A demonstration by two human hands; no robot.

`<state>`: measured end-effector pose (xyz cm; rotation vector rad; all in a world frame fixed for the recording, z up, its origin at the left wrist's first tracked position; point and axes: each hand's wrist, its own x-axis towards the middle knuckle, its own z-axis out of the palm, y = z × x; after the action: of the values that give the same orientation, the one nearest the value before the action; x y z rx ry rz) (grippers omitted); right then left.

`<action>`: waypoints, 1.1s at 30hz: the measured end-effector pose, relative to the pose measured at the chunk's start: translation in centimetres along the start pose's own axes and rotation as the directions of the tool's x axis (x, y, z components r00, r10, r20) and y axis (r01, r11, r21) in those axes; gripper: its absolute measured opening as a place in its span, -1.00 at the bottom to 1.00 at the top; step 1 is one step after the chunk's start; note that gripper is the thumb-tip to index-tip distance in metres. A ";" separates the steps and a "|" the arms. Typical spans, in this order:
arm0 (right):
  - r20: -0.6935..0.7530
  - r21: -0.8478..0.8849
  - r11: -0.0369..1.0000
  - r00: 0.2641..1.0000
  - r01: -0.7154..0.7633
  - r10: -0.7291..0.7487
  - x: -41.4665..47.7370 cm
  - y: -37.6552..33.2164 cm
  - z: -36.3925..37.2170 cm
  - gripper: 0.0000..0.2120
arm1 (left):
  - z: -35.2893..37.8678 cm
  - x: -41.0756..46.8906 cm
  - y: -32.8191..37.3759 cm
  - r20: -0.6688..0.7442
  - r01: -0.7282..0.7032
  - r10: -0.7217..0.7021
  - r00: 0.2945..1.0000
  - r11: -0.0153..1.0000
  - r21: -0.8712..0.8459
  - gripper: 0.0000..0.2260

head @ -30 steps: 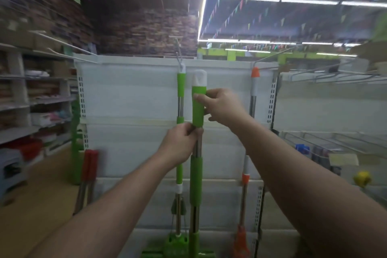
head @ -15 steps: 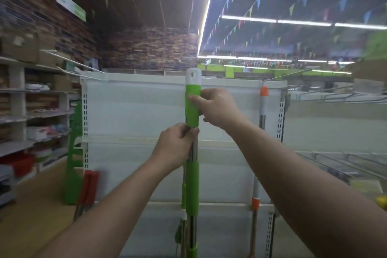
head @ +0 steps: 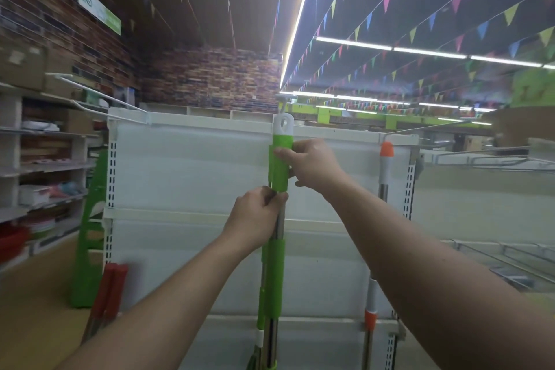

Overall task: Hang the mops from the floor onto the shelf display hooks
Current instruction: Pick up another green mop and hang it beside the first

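Observation:
I hold a green mop (head: 274,273) upright in front of the white shelf display (head: 192,177). My left hand (head: 255,221) grips its steel shaft just under the upper green sleeve. My right hand (head: 312,164) pinches that sleeve near the top. The mop's white cap with a hanging hole (head: 283,124) sits level with the shelf's top edge, just below a display hook (head: 285,100). A second green mop hangs right behind it, mostly hidden. An orange-tipped mop (head: 384,171) hangs from a hook at the right end.
Long wire hooks (head: 99,97) stick out from the shelf's top left corner. A green step frame (head: 90,237) and red-handled tools (head: 111,288) lean at the shelf's left side. Stocked shelves line the left wall; wire racks (head: 495,159) stand on the right.
Both hands have lifted the green mop, so its white cap has risen from below the shelf top to level with it. The mop now covers the hanging green mop behind.

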<state>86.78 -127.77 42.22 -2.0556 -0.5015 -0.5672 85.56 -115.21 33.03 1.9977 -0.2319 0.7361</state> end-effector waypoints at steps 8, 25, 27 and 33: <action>0.010 -0.014 0.999 0.999 -0.035 0.035 2.3 1.3 1.6 -0.63 | 0.7 2.1 -2.0 0.006 0.010 -0.010 1.000 1.000 0.009 -0.68; -0.063 0.008 0.999 0.997 -0.048 0.048 7.1 6.3 5.2 -0.69 | 3.6 7.0 -6.7 -0.001 -0.020 0.020 1.000 0.993 0.115 -0.63; -0.078 0.029 0.998 0.995 -0.060 0.062 7.4 6.7 5.6 -0.70 | 3.7 7.6 -7.1 0.007 -0.017 0.016 1.000 0.993 0.117 -0.64; -0.072 0.060 0.991 0.990 -0.116 0.120 8.8 7.2 6.0 -0.60 | 3.9 9.0 -8.0 0.025 -0.015 0.012 1.000 0.991 0.131 -0.71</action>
<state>99.12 -125.13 39.60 -1.9885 -0.3447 -0.5521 97.90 -113.11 31.05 2.1324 -0.2169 0.7527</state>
